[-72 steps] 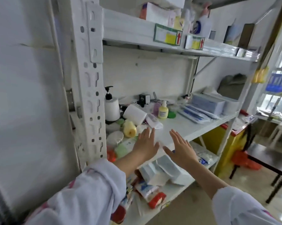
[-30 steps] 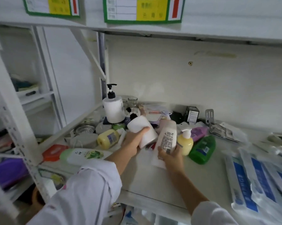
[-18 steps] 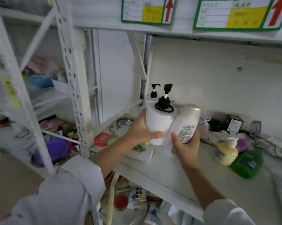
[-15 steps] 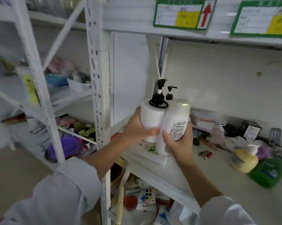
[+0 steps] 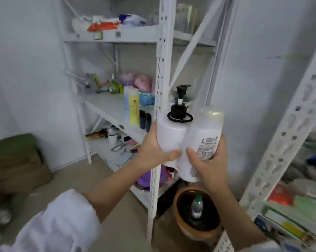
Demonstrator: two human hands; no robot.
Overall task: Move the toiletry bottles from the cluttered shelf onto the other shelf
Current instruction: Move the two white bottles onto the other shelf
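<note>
My left hand (image 5: 153, 151) grips a white pump bottle (image 5: 169, 133) with a black pump head, held upright at chest height. My right hand (image 5: 208, 164) grips a tall white lotion bottle (image 5: 202, 142) with a printed label, pressed against the pump bottle. Both bottles hang in the air in front of a white upright post (image 5: 161, 51). Beyond them stands the other shelf unit, its middle shelf (image 5: 106, 104) carrying a white and yellow bottle (image 5: 131, 104) and a green bottle (image 5: 113, 86).
Dark small bottles (image 5: 145, 120) stand by the middle shelf's front edge. The lower shelf (image 5: 106, 151) holds scissors and small items. An orange-rimmed pot (image 5: 195, 213) sits on the floor below my hands. The cluttered shelf's post (image 5: 288, 133) rises at right. A brown box (image 5: 15, 164) sits left.
I picked both bottles off the cluttered shelf, and my view has swung left to the other shelf unit. The bottles stay together in my hands.
</note>
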